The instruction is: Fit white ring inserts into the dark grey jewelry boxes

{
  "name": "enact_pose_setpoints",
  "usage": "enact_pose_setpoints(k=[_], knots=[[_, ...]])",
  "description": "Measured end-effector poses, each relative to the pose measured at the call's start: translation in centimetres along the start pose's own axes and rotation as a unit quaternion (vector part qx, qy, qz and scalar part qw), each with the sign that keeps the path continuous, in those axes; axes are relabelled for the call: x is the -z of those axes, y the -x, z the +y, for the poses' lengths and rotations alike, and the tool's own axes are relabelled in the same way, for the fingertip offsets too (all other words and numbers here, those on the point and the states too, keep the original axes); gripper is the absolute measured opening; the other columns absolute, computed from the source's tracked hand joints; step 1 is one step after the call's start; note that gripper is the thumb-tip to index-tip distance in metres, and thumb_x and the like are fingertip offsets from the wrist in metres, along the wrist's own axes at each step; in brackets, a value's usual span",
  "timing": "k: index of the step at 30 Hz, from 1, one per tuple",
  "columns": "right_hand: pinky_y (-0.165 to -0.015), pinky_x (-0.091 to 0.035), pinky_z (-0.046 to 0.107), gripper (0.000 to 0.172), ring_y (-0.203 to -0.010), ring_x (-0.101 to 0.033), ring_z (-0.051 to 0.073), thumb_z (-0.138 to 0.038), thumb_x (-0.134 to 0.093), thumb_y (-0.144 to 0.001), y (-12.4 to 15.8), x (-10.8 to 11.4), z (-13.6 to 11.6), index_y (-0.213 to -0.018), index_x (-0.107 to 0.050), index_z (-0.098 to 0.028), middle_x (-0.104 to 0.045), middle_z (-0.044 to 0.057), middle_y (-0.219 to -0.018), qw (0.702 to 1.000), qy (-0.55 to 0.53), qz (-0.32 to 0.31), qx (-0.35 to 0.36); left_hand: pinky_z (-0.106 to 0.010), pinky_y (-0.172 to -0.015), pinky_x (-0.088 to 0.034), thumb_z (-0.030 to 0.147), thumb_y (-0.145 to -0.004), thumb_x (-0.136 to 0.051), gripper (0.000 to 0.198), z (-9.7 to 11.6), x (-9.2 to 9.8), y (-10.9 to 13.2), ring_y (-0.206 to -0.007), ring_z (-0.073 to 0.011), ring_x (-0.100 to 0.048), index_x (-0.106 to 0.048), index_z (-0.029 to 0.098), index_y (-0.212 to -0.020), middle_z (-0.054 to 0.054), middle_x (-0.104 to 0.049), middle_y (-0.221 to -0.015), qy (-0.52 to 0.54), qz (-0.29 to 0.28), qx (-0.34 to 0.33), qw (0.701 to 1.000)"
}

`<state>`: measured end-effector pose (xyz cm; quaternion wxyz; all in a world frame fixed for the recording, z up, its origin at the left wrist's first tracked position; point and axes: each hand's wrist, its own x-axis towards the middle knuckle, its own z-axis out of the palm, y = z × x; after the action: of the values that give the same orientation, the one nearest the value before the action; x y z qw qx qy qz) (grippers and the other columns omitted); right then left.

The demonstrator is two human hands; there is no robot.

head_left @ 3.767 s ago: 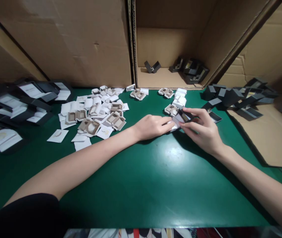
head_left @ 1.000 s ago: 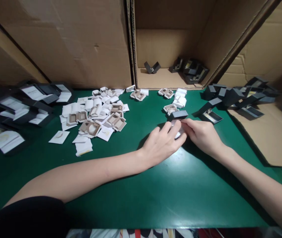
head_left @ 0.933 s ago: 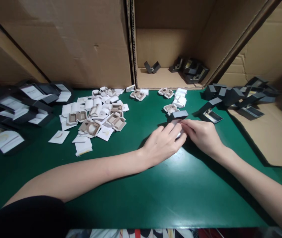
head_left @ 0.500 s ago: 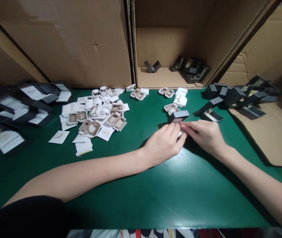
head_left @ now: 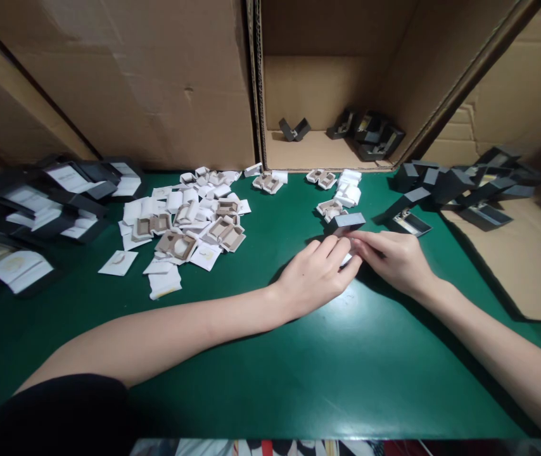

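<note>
A small dark hinged box stands open at the middle right of the green table, its lid upright. My left hand is closed around its near part, fingers wrapped over it. From the right, my right hand meets it with thumb and forefinger pinched at the box's near edge. A bit of white shows between the hands; what the right fingertips pinch is hidden. Beyond the box lie folded white card inserts. Just right of it rests another open dark box.
White card inserts are heaped at centre left. Dark boxes with white linings crowd the far left. More dark boxes pile at the right by a cardboard flap. A carton at the back holds several dark boxes.
The view has shifted slightly. My right fingertips have moved a little at the box's near edge, and slightly more white shows between the hands. The left hand keeps its hold.
</note>
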<state>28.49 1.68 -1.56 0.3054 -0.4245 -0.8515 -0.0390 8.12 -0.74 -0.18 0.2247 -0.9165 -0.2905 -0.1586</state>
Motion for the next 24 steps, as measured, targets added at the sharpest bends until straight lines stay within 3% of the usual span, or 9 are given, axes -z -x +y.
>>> enact_pose_setpoints(k=[5, 11, 15, 24], knots=[[-0.054, -0.044, 0.025, 0.026, -0.054, -0.059, 0.013, -0.030, -0.047, -0.093, -0.1, 0.1, 0.0, -0.093, -0.070, -0.017, -0.069, 0.005, -0.067, 1.000, 0.007, -0.010, -0.002, -0.029, -0.072, -0.040, 0.010, -0.096, -0.034, 0.030, 0.1, 0.1, 0.0, -0.093, -0.0189, -0.056, -0.050, 0.013, -0.122, -0.012, -0.058, -0.107, -0.003, 0.000, 0.015, 1.000], [-0.048, -0.038, 0.024, 0.023, -0.046, -0.051, 0.012, -0.029, -0.052, -0.090, -0.2, 0.0, -0.3, -0.088, -0.070, -0.015, -0.058, 0.000, -0.052, 0.999, 0.036, 0.025, 0.002, -0.027, -0.071, -0.041, 0.009, -0.095, -0.036, 0.029, 0.0, -0.1, 0.1, -0.092, -0.0184, -0.055, -0.048, 0.017, -0.120, -0.010, -0.058, -0.104, 0.005, -0.017, 0.051, 0.999], [-0.048, -0.037, 0.024, 0.024, -0.047, -0.053, 0.012, -0.031, -0.050, -0.091, -0.2, 0.0, -0.8, -0.090, -0.069, -0.016, -0.059, 0.000, -0.053, 0.999, 0.031, 0.009, -0.030, -0.026, -0.067, -0.040, 0.011, -0.094, -0.039, 0.030, 0.0, -0.3, 0.1, -0.089, -0.0181, -0.054, -0.045, 0.020, -0.122, -0.010, -0.057, -0.109, 0.014, -0.026, 0.065, 0.997], [-0.045, -0.029, 0.025, 0.031, -0.047, -0.056, 0.015, -0.038, -0.040, -0.095, -0.2, 0.0, -1.7, -0.091, -0.062, -0.015, -0.063, 0.004, -0.057, 0.989, 0.126, -0.035, -0.063, -0.025, -0.060, -0.034, 0.014, -0.096, -0.037, 0.025, 0.3, -0.2, 0.0, -0.080, -0.0146, -0.053, -0.051, 0.027, -0.112, -0.007, -0.058, -0.111, -0.002, -0.012, 0.085, 0.996]])
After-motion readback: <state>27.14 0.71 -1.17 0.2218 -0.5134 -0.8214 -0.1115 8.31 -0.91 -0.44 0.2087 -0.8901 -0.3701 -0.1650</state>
